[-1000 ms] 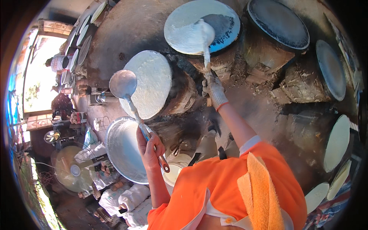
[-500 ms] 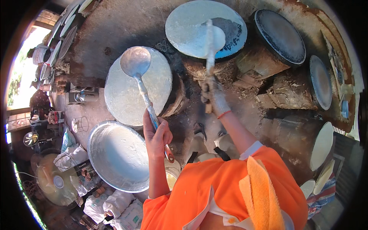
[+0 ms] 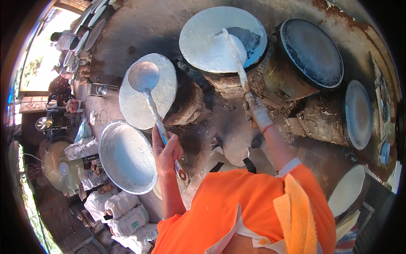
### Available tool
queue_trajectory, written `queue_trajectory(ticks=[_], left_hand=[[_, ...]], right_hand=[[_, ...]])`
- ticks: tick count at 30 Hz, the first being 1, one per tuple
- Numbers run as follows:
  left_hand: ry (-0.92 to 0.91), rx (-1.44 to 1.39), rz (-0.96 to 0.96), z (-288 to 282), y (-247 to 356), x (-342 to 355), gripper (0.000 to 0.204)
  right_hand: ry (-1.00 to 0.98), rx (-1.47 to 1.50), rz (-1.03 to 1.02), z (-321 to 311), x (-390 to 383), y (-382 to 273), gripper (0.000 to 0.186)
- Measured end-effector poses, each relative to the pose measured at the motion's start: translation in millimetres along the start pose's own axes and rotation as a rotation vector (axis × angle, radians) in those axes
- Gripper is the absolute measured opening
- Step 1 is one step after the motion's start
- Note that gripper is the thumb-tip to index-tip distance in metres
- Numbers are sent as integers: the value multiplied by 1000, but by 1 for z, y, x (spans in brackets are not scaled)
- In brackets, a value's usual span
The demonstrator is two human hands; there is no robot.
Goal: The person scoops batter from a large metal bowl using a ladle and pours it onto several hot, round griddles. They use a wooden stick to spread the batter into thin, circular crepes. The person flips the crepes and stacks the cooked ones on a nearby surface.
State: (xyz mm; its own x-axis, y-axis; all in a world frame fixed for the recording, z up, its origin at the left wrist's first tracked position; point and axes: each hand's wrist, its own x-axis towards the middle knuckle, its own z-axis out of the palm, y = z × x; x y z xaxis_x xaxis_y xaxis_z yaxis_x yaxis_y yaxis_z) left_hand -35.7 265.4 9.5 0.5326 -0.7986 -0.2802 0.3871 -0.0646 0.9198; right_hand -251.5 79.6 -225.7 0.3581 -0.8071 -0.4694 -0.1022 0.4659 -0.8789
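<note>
My left hand [image 3: 167,151] is wrapped round the handle of a long metal ladle [image 3: 144,77]. The ladle's bowl hangs over a round griddle [image 3: 165,95] covered in a whitish layer at the centre left. My right hand [image 3: 257,112], in a worn pale glove with a red band at the wrist, grips a pale long-handled spreader [image 3: 237,63]. A whitish round head at its far end rests on the far middle griddle [image 3: 198,44]. White batter coats most of that surface, while a dark patch shows at its right. My fingers partly hide both handles.
A wide metal basin [image 3: 127,163] with pale batter stands left of me. More round griddles [image 3: 312,53] on clay stoves curve round the right, one pale-topped [image 3: 347,190]. White sacks [image 3: 129,220] and a fan [image 3: 63,169] are at lower left. A person [image 3: 65,41] is far left.
The spreader's handle has swung from upright to leaning, my right hand moving right and nearer me. The whole view has shifted slightly. My left hand still holds the ladle over the left griddle.
</note>
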Motion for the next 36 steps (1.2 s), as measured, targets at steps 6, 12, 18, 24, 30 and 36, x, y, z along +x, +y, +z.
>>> queue_trajectory(ticks=[6,12,18,24,30,36], left_hand=[[-97,-102,9,49,4,3,60],[-205,-65,-29,57,-8,36,61],[-153,-71,-134,63,-18,49,56],[-282,-56,-114,106,-24,60,56],[-211,43,-95,122,-24,61,63],[-243,43,-200,151,-28,68,67]], right_hand=[[-210,314,19,48,-25,-69,30],[-117,79,-21,-3,-2,-3,22],[41,-181,-42,-75,3,-90,29],[-212,-1093,-360,-72,50,71,33],[-103,-391,-307,-138,34,-49,21],[-182,-74,-38,-123,12,-45,21]])
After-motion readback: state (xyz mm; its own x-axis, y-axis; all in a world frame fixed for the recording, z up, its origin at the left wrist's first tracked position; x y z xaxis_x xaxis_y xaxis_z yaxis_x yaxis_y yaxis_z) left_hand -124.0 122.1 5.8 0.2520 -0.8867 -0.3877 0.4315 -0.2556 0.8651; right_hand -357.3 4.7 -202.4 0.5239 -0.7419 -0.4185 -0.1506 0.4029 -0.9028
